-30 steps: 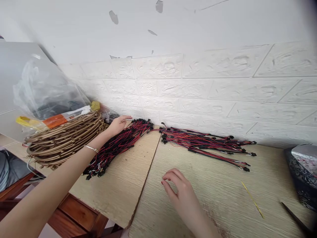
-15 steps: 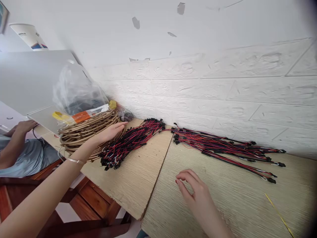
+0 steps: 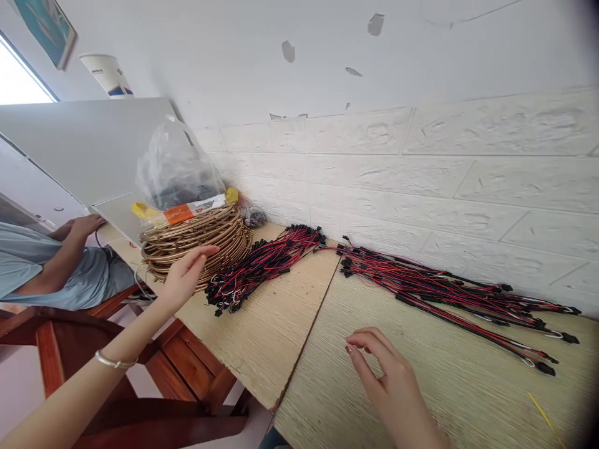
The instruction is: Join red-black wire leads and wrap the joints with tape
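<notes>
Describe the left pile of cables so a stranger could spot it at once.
Below the white brick-patterned wall is a wooden table with a seam. Left of that seam, beside the brown hoops, lies the left pile of red and black cables. It is heaped thickly; the right pile spreads longer and thinner.

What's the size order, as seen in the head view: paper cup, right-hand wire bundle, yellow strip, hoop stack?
1. Right-hand wire bundle
2. Hoop stack, partly behind left hand
3. Paper cup
4. Yellow strip, at frame edge
</notes>
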`<act>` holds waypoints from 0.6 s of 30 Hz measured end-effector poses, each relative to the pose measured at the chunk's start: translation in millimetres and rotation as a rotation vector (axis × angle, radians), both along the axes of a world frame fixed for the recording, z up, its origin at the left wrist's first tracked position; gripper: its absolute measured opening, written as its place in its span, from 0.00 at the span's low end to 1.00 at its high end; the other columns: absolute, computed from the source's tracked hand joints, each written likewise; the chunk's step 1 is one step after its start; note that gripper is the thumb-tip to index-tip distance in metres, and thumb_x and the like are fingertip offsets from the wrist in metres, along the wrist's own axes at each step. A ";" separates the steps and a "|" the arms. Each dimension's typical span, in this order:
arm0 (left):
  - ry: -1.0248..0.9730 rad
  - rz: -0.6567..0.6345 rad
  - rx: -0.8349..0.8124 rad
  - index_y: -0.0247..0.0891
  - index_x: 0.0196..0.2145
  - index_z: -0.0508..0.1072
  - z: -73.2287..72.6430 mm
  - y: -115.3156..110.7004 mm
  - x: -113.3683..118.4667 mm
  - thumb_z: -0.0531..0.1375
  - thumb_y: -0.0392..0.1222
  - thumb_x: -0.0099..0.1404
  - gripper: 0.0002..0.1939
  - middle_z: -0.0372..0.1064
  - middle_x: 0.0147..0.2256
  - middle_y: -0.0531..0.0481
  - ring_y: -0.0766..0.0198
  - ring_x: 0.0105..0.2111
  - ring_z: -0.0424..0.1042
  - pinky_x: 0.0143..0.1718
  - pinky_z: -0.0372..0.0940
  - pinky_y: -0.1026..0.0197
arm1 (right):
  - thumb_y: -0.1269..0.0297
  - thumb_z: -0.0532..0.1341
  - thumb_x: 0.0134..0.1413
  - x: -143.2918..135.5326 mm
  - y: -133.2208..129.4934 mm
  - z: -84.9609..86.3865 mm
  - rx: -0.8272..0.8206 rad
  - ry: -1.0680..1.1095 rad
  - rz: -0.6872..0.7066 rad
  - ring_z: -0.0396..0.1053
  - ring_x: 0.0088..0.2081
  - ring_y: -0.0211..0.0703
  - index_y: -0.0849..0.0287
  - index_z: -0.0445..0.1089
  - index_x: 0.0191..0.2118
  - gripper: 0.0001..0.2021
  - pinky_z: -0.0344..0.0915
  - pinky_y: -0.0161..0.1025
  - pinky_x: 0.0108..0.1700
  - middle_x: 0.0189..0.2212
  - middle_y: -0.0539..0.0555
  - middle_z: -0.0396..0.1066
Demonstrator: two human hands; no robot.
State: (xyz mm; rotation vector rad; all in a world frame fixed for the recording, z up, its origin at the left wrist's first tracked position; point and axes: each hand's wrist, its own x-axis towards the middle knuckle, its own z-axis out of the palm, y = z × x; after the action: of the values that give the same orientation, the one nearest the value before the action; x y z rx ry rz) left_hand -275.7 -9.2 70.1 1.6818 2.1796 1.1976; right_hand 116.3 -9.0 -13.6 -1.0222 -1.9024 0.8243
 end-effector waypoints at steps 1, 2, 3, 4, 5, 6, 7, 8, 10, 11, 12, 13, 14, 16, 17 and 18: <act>0.058 0.020 -0.022 0.38 0.45 0.72 -5.1 -6.0 -0.1 0.49 0.57 0.63 0.24 0.72 0.48 0.44 0.54 0.51 0.69 0.57 0.60 0.52 | 0.65 0.52 0.61 -0.2 0.0 -0.5 0.001 0.000 0.006 0.69 0.35 0.44 0.55 0.67 0.35 0.08 0.66 0.37 0.36 0.33 0.56 0.69; 0.110 0.030 -0.054 0.39 0.44 0.72 -11.8 -11.3 1.1 0.50 0.55 0.63 0.22 0.73 0.46 0.45 0.54 0.50 0.70 0.55 0.61 0.52 | 0.65 0.52 0.62 -0.6 -0.1 -1.2 0.000 -0.001 0.015 0.69 0.35 0.44 0.55 0.67 0.35 0.07 0.66 0.37 0.36 0.33 0.56 0.69; 0.148 0.035 -0.077 0.40 0.43 0.73 -19.4 -15.2 3.2 0.50 0.53 0.63 0.20 0.74 0.45 0.46 0.54 0.47 0.71 0.53 0.63 0.53 | 0.65 0.52 0.62 -1.0 -0.4 -2.0 -0.002 -0.003 0.024 0.68 0.36 0.43 0.55 0.67 0.35 0.07 0.66 0.37 0.37 0.33 0.55 0.69; 0.172 0.044 -0.081 0.40 0.41 0.73 -27.3 -17.6 5.9 0.49 0.52 0.63 0.19 0.75 0.43 0.46 0.54 0.45 0.72 0.50 0.65 0.53 | 0.65 0.52 0.62 -1.6 -0.8 -2.8 -0.005 -0.006 0.031 0.68 0.36 0.43 0.55 0.67 0.36 0.07 0.66 0.37 0.37 0.34 0.55 0.69; 0.185 0.059 -0.068 0.39 0.39 0.73 -34.9 -18.2 8.5 0.49 0.51 0.63 0.18 0.75 0.41 0.45 0.54 0.43 0.72 0.48 0.66 0.54 | 0.65 0.52 0.62 -2.1 -1.1 -3.7 -0.007 -0.009 0.036 0.68 0.36 0.43 0.55 0.67 0.36 0.07 0.66 0.37 0.37 0.34 0.56 0.69; 0.192 0.080 -0.044 0.39 0.37 0.73 -41.7 -17.3 10.9 0.48 0.50 0.64 0.18 0.74 0.39 0.45 0.55 0.42 0.72 0.47 0.66 0.54 | 0.65 0.52 0.62 -2.4 -1.4 -4.5 -0.008 -0.012 0.039 0.68 0.36 0.43 0.55 0.66 0.36 0.07 0.66 0.37 0.37 0.34 0.56 0.68; 0.195 0.102 -0.017 0.39 0.35 0.72 -47.4 -15.1 12.7 0.47 0.49 0.64 0.17 0.74 0.37 0.45 0.55 0.41 0.72 0.46 0.65 0.54 | 0.65 0.52 0.62 -2.7 -1.6 -5.2 -0.008 -0.015 0.040 0.68 0.36 0.43 0.55 0.66 0.36 0.07 0.66 0.37 0.37 0.34 0.56 0.69; 0.196 0.123 0.009 0.40 0.33 0.71 -52.0 -12.0 13.8 0.46 0.49 0.65 0.17 0.73 0.36 0.45 0.55 0.40 0.71 0.45 0.65 0.55 | 0.65 0.52 0.62 -2.7 -1.6 -5.8 -0.007 -0.016 0.040 0.68 0.36 0.43 0.55 0.66 0.36 0.07 0.66 0.36 0.37 0.34 0.56 0.69; 0.194 0.163 0.061 0.40 0.29 0.69 -57.7 -5.3 14.3 0.45 0.48 0.66 0.17 0.70 0.32 0.46 0.57 0.37 0.70 0.44 0.65 0.55 | 0.66 0.52 0.62 -2.2 -1.1 -6.8 -0.005 -0.015 0.037 0.68 0.36 0.43 0.55 0.66 0.36 0.07 0.66 0.36 0.37 0.34 0.55 0.69; 0.189 0.183 0.087 0.41 0.27 0.68 -59.2 -2.6 14.1 0.44 0.48 0.66 0.18 0.69 0.30 0.47 0.57 0.35 0.69 0.43 0.65 0.56 | 0.66 0.52 0.62 -1.6 -0.7 -7.2 -0.004 -0.014 0.034 0.68 0.36 0.43 0.55 0.66 0.36 0.07 0.66 0.36 0.37 0.34 0.55 0.69; 0.180 0.203 0.113 0.41 0.26 0.66 -60.3 -0.8 13.9 0.44 0.48 0.67 0.18 0.68 0.29 0.48 0.58 0.35 0.69 0.43 0.65 0.56 | 0.66 0.52 0.62 -1.0 -0.2 -7.4 -0.002 -0.012 0.030 0.68 0.36 0.42 0.55 0.66 0.36 0.07 0.66 0.36 0.37 0.34 0.55 0.69; 0.168 0.225 0.140 0.41 0.25 0.66 -61.2 -0.1 13.7 0.43 0.48 0.67 0.19 0.67 0.28 0.48 0.58 0.35 0.69 0.44 0.65 0.56 | 0.66 0.52 0.62 -0.3 0.3 -7.4 0.001 -0.010 0.025 0.68 0.36 0.42 0.55 0.67 0.36 0.07 0.66 0.36 0.37 0.34 0.55 0.69; 0.154 0.252 0.171 0.41 0.26 0.66 -62.3 -0.5 13.7 0.43 0.48 0.67 0.19 0.67 0.30 0.48 0.58 0.37 0.69 0.45 0.65 0.56 | 0.66 0.52 0.62 0.3 0.7 -7.3 0.004 -0.009 0.019 0.68 0.36 0.42 0.55 0.67 0.36 0.07 0.66 0.36 0.37 0.34 0.55 0.69; 0.120 0.328 0.241 0.40 0.33 0.67 -67.0 -4.1 14.2 0.40 0.49 0.68 0.20 0.68 0.37 0.46 0.56 0.44 0.68 0.50 0.63 0.54 | 0.66 0.52 0.62 1.2 1.5 -6.6 0.008 -0.010 0.006 0.68 0.36 0.42 0.56 0.67 0.36 0.08 0.66 0.37 0.37 0.33 0.55 0.69; 0.101 0.378 0.278 0.39 0.39 0.67 -71.2 -6.5 14.6 0.39 0.49 0.68 0.21 0.67 0.43 0.44 0.55 0.48 0.66 0.53 0.62 0.53 | 0.66 0.52 0.62 1.4 1.8 -6.1 0.007 -0.011 0.003 0.68 0.35 0.42 0.56 0.67 0.36 0.08 0.66 0.37 0.37 0.33 0.55 0.69; 0.075 0.434 0.301 0.38 0.46 0.64 -76.8 -8.7 15.2 0.37 0.49 0.69 0.22 0.64 0.49 0.41 0.53 0.53 0.63 0.55 0.60 0.50 | 0.66 0.52 0.62 1.3 1.9 -5.6 0.005 -0.010 0.001 0.68 0.35 0.42 0.56 0.67 0.36 0.08 0.66 0.37 0.37 0.33 0.55 0.69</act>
State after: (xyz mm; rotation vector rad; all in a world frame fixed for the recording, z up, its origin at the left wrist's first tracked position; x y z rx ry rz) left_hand -260.5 -17.9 -6.7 1.4014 2.6103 1.6651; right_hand 117.6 -7.1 -19.2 -1.0237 -1.9129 0.8160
